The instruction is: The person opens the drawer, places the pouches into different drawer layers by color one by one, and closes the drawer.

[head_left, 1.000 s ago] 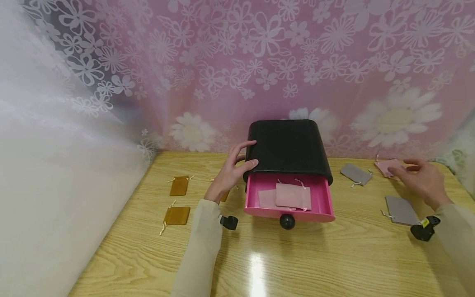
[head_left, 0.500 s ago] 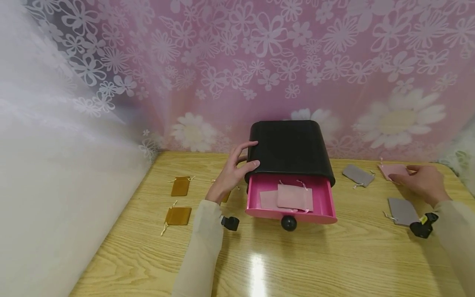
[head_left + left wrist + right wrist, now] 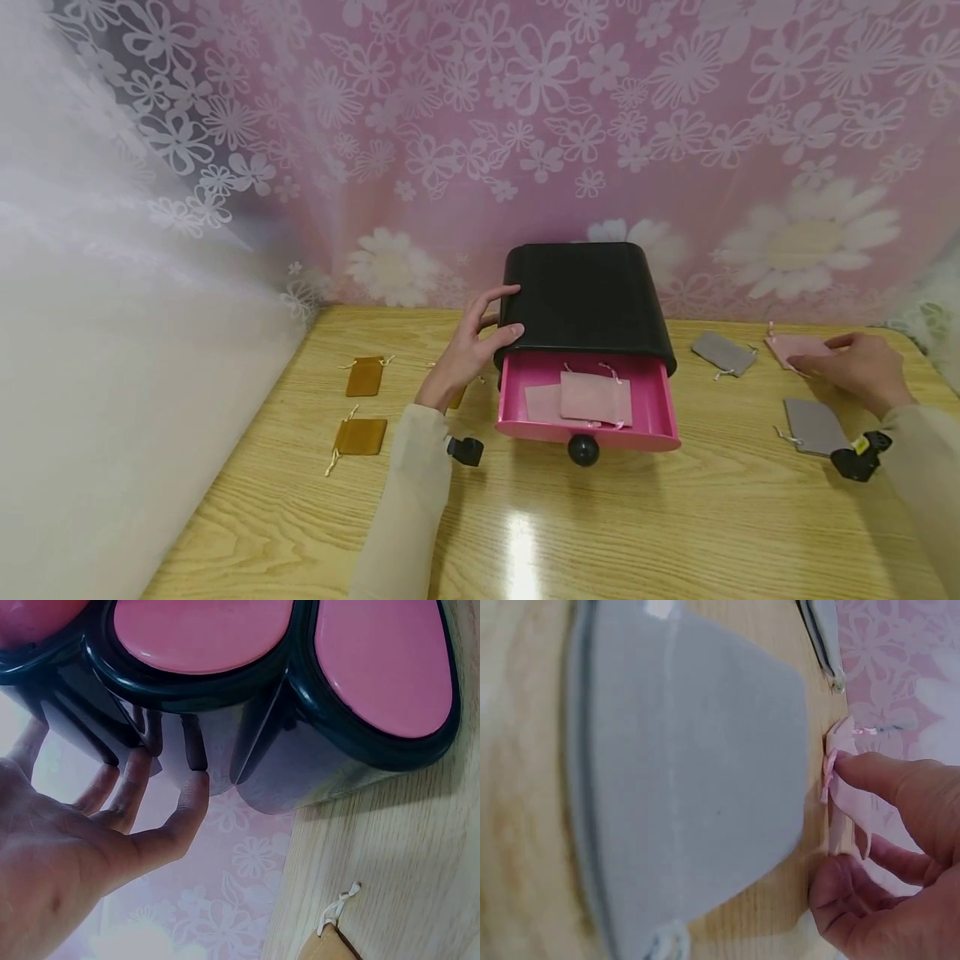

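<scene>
My left hand (image 3: 468, 350) rests its fingertips against the left side and top of a black drawer cabinet (image 3: 585, 292). In the left wrist view, the fingers (image 3: 196, 799) touch the glossy side of its stacked units. The top pink drawer (image 3: 510, 396) is pulled out, with pink drawstring pouches (image 3: 596, 396) lying overlapped inside. At the far right, my right hand (image 3: 862, 367) pinches another pink drawstring pouch (image 3: 801, 346) at the table's back. The right wrist view shows this pouch (image 3: 847, 791) bent up between thumb and fingers, its cord by the thumb tip.
Two grey pouches lie on the right, one near the cabinet (image 3: 723, 353) and one closer (image 3: 813, 427). Brown pouches (image 3: 364, 377) lie on the left, one partly behind the left arm. A flowered curtain (image 3: 450, 167) hangs behind the wooden table (image 3: 637, 533).
My right hand has closed its fingers onto the pink pouch at the far right. The left hand stays on the cabinet, and the view has shifted slightly.
</scene>
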The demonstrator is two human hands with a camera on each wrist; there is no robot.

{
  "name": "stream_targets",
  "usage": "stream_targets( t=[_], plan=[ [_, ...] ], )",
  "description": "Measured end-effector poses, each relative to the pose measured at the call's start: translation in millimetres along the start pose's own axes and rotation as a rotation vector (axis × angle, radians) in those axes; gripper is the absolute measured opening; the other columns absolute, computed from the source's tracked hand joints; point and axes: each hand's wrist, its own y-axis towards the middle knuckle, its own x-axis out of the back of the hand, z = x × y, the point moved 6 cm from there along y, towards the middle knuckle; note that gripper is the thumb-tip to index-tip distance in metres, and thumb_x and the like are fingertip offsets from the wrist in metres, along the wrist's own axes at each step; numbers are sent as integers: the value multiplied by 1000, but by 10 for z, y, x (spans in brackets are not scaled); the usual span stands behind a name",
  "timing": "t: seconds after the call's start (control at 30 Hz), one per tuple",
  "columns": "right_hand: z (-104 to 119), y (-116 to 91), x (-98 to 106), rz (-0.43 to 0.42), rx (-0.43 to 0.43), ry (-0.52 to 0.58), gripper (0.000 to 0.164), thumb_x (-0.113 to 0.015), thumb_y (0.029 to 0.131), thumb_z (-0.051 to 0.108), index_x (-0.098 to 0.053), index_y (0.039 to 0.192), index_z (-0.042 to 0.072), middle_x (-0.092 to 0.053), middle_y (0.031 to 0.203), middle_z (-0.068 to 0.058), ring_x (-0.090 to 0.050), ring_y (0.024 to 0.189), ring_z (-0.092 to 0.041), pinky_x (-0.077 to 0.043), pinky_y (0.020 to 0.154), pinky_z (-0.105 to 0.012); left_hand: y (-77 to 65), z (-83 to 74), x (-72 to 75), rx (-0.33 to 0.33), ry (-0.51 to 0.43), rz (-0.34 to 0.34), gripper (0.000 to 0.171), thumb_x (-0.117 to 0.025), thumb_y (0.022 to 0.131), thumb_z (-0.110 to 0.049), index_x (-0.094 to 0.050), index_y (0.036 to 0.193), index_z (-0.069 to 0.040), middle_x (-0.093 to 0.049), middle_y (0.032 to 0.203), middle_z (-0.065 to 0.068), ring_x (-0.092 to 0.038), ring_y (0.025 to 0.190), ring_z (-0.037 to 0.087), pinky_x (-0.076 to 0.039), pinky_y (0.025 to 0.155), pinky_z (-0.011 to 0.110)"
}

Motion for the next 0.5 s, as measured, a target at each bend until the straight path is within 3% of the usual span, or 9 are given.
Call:
stream_targets(
  t=[0.2,0.33,0.4,0.5],
  plan=[
    [17,-77,-9,-86,17,39,78,-64,98,36,-37,135,-27,-42,127,-48,-49,104,-61,-50,72,-59,-3,-17,-10,-20,-17,16,51,-60,100,-31,-47,148,-39,-31,158,-1,-45,142,37,-51,105,54],
    [25,-118,5,-137,21,65,69,-64,98,30,-42,133,-26,-48,124,-48,-54,99,-59,-51,61,-45,-1,-17,-12,-26,-29,21,52,-60,100,-29,-46,149,-38,-31,157,-1,-45,141,35,-52,104,53],
    [25,-132,21,-160,11,83,66,-63,99,29,-45,132,-25,-52,120,-47,-59,91,-53,-48,54,-36,2,-12,-10,-26,-29,21,52,-60,100,-29,-46,149,-38,-31,157,-1,-46,141,35,-52,104,53],
    [10,-152,42,-173,-16,144,65,-61,100,30,-46,134,-24,-59,107,-42,-64,66,-28,-47,48,-28,6,-7,-7,-25,-30,20,52,-60,100,-29,-46,149,-38,-31,158,-1,-45,141,36,-52,105,53]
  ],
)
